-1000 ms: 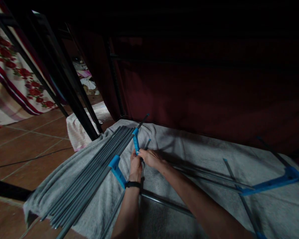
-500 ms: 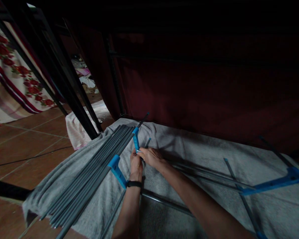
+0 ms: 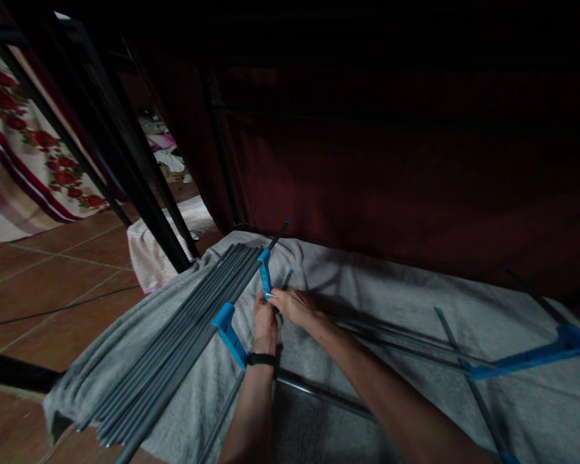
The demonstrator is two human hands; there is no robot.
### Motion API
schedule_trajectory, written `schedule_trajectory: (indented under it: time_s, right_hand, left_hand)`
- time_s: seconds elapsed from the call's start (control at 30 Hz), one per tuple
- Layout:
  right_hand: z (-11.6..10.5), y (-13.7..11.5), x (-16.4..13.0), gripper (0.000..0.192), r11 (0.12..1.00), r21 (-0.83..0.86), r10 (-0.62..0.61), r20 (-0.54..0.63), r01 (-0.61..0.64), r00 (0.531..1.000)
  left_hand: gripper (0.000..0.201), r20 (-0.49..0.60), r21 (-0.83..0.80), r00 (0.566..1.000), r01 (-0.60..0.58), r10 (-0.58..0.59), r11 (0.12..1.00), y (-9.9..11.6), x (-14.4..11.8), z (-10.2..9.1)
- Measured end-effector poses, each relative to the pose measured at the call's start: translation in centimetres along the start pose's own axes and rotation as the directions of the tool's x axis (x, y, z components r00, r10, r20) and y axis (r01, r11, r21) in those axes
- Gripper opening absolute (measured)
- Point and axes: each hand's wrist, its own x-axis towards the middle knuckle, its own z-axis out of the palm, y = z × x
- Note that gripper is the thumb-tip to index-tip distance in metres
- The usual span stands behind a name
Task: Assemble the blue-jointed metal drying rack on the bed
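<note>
Pinching blue connector [image 3: 265,274] | left hand [image 3: 263,320] | right hand [image 3: 294,305] | grey blanket [image 3: 367,290]

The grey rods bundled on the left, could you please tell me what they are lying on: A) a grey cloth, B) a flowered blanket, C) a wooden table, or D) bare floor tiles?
A: the grey rods lie side by side on a grey cloth spread over the floor, left of both hands.

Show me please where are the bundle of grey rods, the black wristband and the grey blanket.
bundle of grey rods [image 3: 174,361]: head view, middle of the rods.
black wristband [image 3: 261,359]: head view, band on the left wrist.
grey blanket [image 3: 367,296]: head view, bare part behind the hands.
</note>
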Motion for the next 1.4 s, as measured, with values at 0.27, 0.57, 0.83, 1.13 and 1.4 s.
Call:
schedule_trajectory:
  time_s: [0.27, 0.57, 0.83, 1.13, 1.4]
  right_hand:
    - [-0.2, 0.5, 0.1, 0.04, 0.998, 0.021, -0.064, 0.004, 0.064, 0.998]
    - [-0.2, 0.8, 0.2, 0.04, 0.995, 0.043, -0.086, 0.016, 0.085, 0.996]
    - [-0.6, -0.2, -0.9, 0.04, 0.999, 0.014, -0.048, 0.031, 0.047, 0.998]
    - [-0.6, 0.4, -0.7, 0.039, 0.997, 0.016, -0.07, 0.018, 0.07, 0.997]
    - [-0.6, 0.1, -0.9, 0.041, 0.998, 0.022, -0.066, -0.001, 0.066, 0.998]
  left_hand:
    - [0.026, 0.01, 0.008, 1.0, -0.003, 0.003, 1.0, -0.2, 0.1, -0.1]
    - [0.024, 0.028, 0.052, 0.999, -0.021, 0.02, 0.998, -0.3, 0.2, -0.3]
    - [0.029, 0.081, 0.149, 0.994, -0.081, 0.069, 0.986, -0.2, -0.3, -0.4]
    - [0.022, 0.163, 0.298, 0.975, -0.198, 0.155, 0.934, 0.6, -0.5, -0.4]
    - [0.027, 0.209, 0.392, 0.945, -0.318, 0.253, 0.864, 1.4, -0.2, 0.3]
